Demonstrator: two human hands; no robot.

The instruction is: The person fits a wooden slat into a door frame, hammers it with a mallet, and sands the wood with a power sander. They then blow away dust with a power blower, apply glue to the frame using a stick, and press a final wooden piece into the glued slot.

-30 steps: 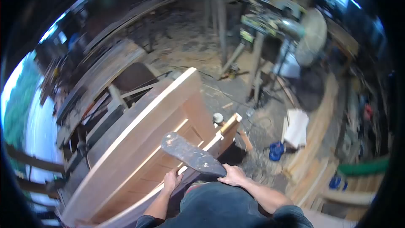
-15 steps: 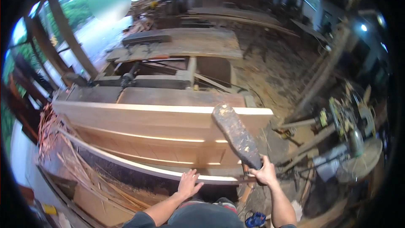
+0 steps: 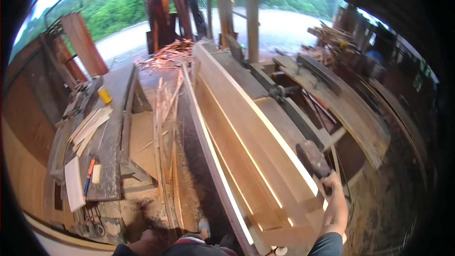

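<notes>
My right hand (image 3: 333, 183) is closed round a dark, worn wooden mallet (image 3: 313, 157), its blocky head near the right-hand edge of a panelled wooden door (image 3: 258, 180). The door stands on its long edge and stretches away from me, its panels facing left. Along its left side runs a long pale-edged board (image 3: 212, 154). My left hand (image 3: 148, 242) is low at the bottom, dark and blurred, near the floor strips and apart from the door. Its fingers cannot be made out.
On the left, a workbench (image 3: 113, 137) carries wood offcuts (image 3: 90, 128), a yellow container (image 3: 104, 95) and a red-and-blue tool (image 3: 88, 178). Long thin strips (image 3: 166, 161) lie between bench and door. A machine table (image 3: 346, 109) with a thick plank stands at right.
My view has swung left, bringing the workbench into sight. My left hand has left the long board and dropped low. The mallet stays in my right hand, now beside the door's top edge.
</notes>
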